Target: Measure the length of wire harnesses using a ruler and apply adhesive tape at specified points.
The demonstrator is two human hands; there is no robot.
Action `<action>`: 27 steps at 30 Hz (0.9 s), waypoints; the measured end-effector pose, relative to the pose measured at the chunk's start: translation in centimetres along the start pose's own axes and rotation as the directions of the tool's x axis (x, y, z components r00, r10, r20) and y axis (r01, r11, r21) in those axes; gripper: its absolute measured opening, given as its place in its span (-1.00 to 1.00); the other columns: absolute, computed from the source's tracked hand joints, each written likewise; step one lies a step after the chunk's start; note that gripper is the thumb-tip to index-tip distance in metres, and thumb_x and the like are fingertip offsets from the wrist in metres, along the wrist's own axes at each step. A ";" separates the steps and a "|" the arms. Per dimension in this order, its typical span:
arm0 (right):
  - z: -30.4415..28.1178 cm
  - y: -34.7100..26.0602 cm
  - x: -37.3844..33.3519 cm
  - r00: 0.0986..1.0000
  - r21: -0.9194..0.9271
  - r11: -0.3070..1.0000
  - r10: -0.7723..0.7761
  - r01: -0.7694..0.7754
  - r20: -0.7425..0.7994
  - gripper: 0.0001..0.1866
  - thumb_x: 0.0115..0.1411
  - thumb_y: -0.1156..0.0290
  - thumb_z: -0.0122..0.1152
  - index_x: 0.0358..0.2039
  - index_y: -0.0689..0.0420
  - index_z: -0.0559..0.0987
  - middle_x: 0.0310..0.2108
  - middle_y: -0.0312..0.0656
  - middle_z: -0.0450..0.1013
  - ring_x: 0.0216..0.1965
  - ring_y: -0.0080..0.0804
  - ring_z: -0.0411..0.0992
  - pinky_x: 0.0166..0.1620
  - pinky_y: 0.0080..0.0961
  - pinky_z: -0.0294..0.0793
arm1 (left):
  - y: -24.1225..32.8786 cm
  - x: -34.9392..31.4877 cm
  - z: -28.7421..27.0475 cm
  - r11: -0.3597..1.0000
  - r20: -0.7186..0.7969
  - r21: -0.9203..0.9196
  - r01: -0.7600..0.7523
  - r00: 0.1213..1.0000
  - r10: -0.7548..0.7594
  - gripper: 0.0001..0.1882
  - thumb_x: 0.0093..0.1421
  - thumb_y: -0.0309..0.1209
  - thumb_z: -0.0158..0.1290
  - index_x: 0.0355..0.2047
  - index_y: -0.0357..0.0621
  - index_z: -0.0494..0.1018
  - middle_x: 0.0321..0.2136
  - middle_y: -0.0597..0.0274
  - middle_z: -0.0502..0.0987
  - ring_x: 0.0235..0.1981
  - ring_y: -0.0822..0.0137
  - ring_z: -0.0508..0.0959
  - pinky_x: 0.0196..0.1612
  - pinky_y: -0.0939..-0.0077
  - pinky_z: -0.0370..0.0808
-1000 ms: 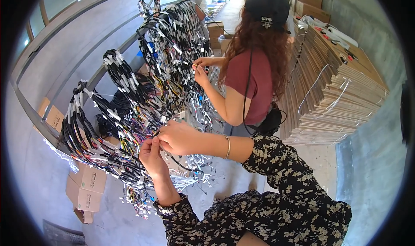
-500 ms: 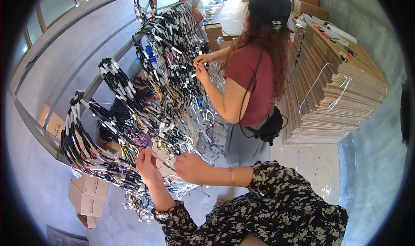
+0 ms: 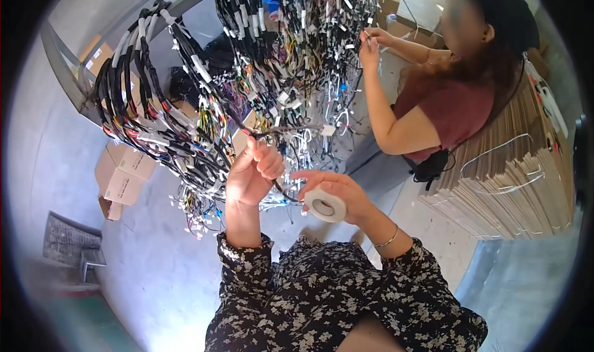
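My left hand [image 3: 255,169] is closed round a black wire harness [image 3: 283,193], its thumb uppermost. From that fist the harness runs up and left to the hanging bundles, and a short branch with a white tag [image 3: 328,130] sticks out to the right. The harness's lower end trails toward my right hand [image 3: 344,194], which holds a roll of white tape [image 3: 337,209] with its flat side facing me. Some right-hand fingers stretch toward the harness; whether they touch it I cannot tell.
Thick bundles of wire harnesses [image 3: 148,67] hang from a grey metal frame [image 3: 65,82]. A co-worker in a dark red shirt [image 3: 461,107] handles wires on the right. Behind that person stand stacked flat cardboard sheets [image 3: 507,191]. Cardboard boxes [image 3: 127,178] sit on the floor at left.
My view has swung downward. My left hand now grips the harness in a fist instead of a fingertip hold. The tape roll has come into sight in my right hand, which has opened somewhat.
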State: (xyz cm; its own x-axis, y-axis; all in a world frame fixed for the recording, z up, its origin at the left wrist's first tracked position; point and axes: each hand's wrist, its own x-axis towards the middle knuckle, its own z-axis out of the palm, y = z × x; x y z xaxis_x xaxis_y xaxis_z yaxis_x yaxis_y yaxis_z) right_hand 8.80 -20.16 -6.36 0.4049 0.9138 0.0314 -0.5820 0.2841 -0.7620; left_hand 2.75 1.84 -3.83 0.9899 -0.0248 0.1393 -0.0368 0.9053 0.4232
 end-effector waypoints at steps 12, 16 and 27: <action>1.5 -4.2 0.5 0.932 -0.626 0.730 -0.363 0.275 -0.014 -0.75 0.28 0.28 0.15 -0.18 0.18 0.60 0.33 -0.18 0.05 -0.17 -0.64 0.36 -0.16 -0.62 0.34 | 1.5 -4.0 2.0 0.997 0.044 -0.038 0.073 0.996 -0.071 -0.52 0.41 -0.08 -0.12 -0.60 -0.08 0.26 -0.69 0.37 0.25 -0.65 0.49 0.22 -0.61 0.65 0.21; 1.1 -4.6 1.3 0.982 -0.676 0.718 -0.184 0.165 0.045 -0.72 0.25 0.24 0.20 -0.12 0.13 0.61 0.30 -0.23 0.12 -0.21 -0.67 0.33 -0.21 -0.68 0.31 | 1.8 -4.4 1.9 0.998 0.012 -0.007 0.062 0.998 -0.062 -0.52 0.40 -0.07 -0.10 -0.59 -0.12 0.29 -0.69 0.34 0.27 -0.64 0.49 0.22 -0.61 0.67 0.22; 0.8 -6.2 1.0 0.991 -0.564 0.816 -0.126 0.124 0.035 -0.70 0.29 0.44 0.15 0.02 0.22 0.54 0.09 -0.22 0.25 -0.15 -0.58 0.43 -0.07 -0.60 0.43 | -1.5 -4.3 3.0 0.242 -0.154 0.969 -0.060 0.616 0.772 -0.74 0.28 -0.54 0.09 -0.05 -0.44 0.46 -0.53 0.29 0.52 -0.54 0.62 0.39 -0.48 0.73 0.29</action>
State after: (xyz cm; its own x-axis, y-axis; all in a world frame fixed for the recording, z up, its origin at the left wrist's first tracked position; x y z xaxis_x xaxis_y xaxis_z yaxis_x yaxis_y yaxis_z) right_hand 12.23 -20.82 -1.08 0.4501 0.8803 0.1496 -0.0273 0.1811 -0.9831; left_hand -1.88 -0.66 -2.42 0.6027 0.7492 0.2747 -0.2011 -0.1906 0.9609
